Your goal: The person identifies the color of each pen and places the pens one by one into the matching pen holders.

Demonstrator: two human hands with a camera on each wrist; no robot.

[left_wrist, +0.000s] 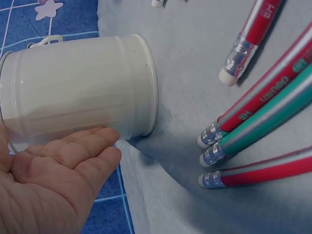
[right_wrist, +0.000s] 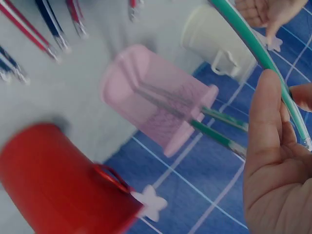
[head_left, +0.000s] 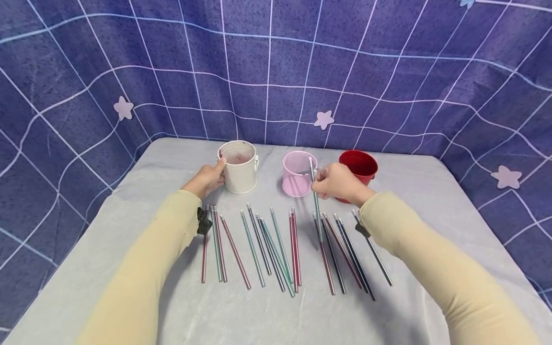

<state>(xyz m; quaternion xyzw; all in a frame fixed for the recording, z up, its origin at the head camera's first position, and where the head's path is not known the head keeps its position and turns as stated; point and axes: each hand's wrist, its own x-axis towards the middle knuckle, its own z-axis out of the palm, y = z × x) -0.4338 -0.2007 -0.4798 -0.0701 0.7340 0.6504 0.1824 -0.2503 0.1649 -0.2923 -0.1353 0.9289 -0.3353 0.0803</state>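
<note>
My right hand (head_left: pixel 338 183) pinches a green pencil (right_wrist: pixel 243 36) near its eraser end, over the front of the pink mesh bucket (head_left: pixel 295 186). In the right wrist view, two green pencils (right_wrist: pixel 214 136) lean inside that bucket, their upper ends past its rim. At the left, my left hand (head_left: pixel 208 179) touches the side of the cream-white bucket (head_left: pixel 241 177), thumb by the rim. Its fingers (left_wrist: pixel 92 146) lie fairly straight along the wall in the left wrist view. A red bucket (right_wrist: pixel 58 175) stands beside the right hand, partly hidden by it in the head view.
Several red, green and dark blue pencils lie in a loose row on the grey cloth-covered table (head_left: pixel 241 316), among them a red pencil (head_left: pixel 235 251) and a green pencil (head_left: pixel 253 249). A blue grid-patterned curtain (head_left: pixel 258 62) with star shapes rises behind the buckets.
</note>
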